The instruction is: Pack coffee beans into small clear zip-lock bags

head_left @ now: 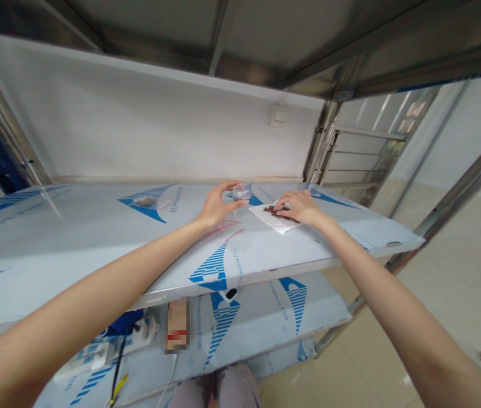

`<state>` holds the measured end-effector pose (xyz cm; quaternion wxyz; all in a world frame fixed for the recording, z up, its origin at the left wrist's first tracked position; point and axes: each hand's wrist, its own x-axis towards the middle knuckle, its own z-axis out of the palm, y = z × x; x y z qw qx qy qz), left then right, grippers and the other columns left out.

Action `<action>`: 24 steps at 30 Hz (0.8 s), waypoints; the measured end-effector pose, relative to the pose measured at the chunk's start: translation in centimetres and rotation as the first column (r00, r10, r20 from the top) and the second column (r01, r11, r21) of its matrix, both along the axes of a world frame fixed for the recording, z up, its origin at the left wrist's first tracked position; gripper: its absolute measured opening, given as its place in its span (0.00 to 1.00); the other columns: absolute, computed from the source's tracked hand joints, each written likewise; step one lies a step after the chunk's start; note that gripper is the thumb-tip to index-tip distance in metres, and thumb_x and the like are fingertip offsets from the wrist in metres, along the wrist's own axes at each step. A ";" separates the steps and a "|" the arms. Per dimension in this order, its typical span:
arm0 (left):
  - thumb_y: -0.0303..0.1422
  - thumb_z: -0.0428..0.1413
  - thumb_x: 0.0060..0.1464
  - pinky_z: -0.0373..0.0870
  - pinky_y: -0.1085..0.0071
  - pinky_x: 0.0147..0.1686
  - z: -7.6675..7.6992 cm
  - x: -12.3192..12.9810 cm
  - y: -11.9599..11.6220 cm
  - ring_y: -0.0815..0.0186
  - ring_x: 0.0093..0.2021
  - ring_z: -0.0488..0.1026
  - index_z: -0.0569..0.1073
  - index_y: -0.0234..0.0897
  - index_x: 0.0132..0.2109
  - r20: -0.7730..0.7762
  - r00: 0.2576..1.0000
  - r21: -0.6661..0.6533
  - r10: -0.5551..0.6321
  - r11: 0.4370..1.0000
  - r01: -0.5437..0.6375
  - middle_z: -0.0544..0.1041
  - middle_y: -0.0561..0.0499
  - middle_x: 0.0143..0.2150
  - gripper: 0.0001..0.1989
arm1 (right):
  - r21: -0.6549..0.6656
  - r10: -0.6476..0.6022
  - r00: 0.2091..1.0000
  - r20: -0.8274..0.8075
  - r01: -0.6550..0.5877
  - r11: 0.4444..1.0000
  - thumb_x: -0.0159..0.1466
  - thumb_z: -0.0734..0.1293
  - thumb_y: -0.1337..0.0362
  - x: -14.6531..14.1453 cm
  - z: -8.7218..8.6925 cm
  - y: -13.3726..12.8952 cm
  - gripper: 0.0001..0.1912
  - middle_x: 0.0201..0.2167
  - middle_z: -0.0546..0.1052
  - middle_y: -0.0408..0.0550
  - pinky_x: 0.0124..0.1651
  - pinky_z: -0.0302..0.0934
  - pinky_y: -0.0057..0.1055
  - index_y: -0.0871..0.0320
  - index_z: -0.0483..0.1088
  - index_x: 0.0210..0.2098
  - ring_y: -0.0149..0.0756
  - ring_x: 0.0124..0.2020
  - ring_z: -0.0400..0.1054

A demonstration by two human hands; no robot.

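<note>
My left hand (218,205) holds a small clear plastic bag (241,192) between thumb and fingers, above the film-covered metal shelf (167,255). To its right, my right hand (298,206) has its fingertips down in a pile of small dark brown pieces (274,210). The pile lies on a white paper sheet (280,225). Whether the right fingers pinch a piece is too small to tell. Clear bags with red edges (225,225) lie flat beneath my left wrist. Farther left on the shelf is another small clear bag (144,202) with something brownish in it.
A lower shelf (261,328) holds a pixelated box-like item (177,327), a white power strip (142,334), a blue item (125,323) and cables. Metal posts stand at both sides, and a metal panel (257,45) hangs overhead. A white wall (159,119) is behind.
</note>
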<state>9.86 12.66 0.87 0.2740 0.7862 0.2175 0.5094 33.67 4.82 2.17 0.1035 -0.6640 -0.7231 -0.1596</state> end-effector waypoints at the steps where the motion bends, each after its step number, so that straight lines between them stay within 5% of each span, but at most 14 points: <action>1: 0.33 0.63 0.41 0.61 0.60 0.54 0.0 0.0 0.0 0.62 0.48 0.71 0.71 0.36 0.45 0.003 1.000 0.001 -0.002 1.000 0.002 0.76 0.46 0.46 0.20 | 0.010 -0.010 1.000 0.000 0.010 1.000 0.58 0.65 0.58 -0.1 0.2 0.0 0.09 0.39 0.76 0.46 0.43 0.50 0.37 0.50 0.77 0.33 0.43 0.43 0.65; 13: 0.33 0.63 0.41 0.60 0.60 0.55 0.1 0.0 -0.2 0.61 0.49 0.71 0.71 0.36 0.46 -0.020 1.000 -0.005 0.009 1.000 -0.009 0.76 0.46 0.47 0.22 | -0.072 -0.084 0.996 0.016 0.085 0.994 0.54 0.67 0.62 0.3 -0.5 0.1 0.07 0.33 0.77 0.49 0.40 0.53 0.37 0.52 0.77 0.29 0.44 0.38 0.67; 16: 0.33 0.63 0.41 0.60 0.60 0.55 0.0 0.1 -0.2 0.61 0.49 0.71 0.71 0.36 0.46 -0.025 1.000 -0.010 -0.009 1.000 0.009 0.75 0.46 0.48 0.22 | 0.007 0.031 0.973 -0.227 -0.030 1.000 0.54 0.67 0.59 0.3 0.1 0.4 0.08 0.32 0.77 0.47 0.38 0.55 0.34 0.54 0.77 0.29 0.40 0.35 0.68; 19: 0.34 0.63 0.41 0.60 0.61 0.55 -0.2 0.1 -0.3 0.60 0.50 0.70 0.71 0.36 0.46 -0.042 0.998 -0.013 -0.044 0.999 0.043 0.75 0.45 0.49 0.22 | 0.180 0.219 0.840 -0.497 -0.146 0.973 0.54 0.67 0.55 -1.0 1.7 0.4 0.13 0.32 0.77 0.47 0.38 0.56 0.32 0.57 0.75 0.32 0.37 0.34 0.67; 24: 0.37 0.63 0.41 0.60 0.60 0.55 -0.3 0.3 -1.0 0.59 0.51 0.70 0.71 0.39 0.48 -0.073 0.994 -0.023 -0.081 0.997 0.079 0.75 0.47 0.50 0.24 | 0.265 0.403 0.764 -0.503 -0.307 0.914 0.53 0.68 0.56 -4.9 4.1 0.0 0.11 0.32 0.75 0.46 0.39 0.56 0.32 0.57 0.75 0.31 0.35 0.35 0.65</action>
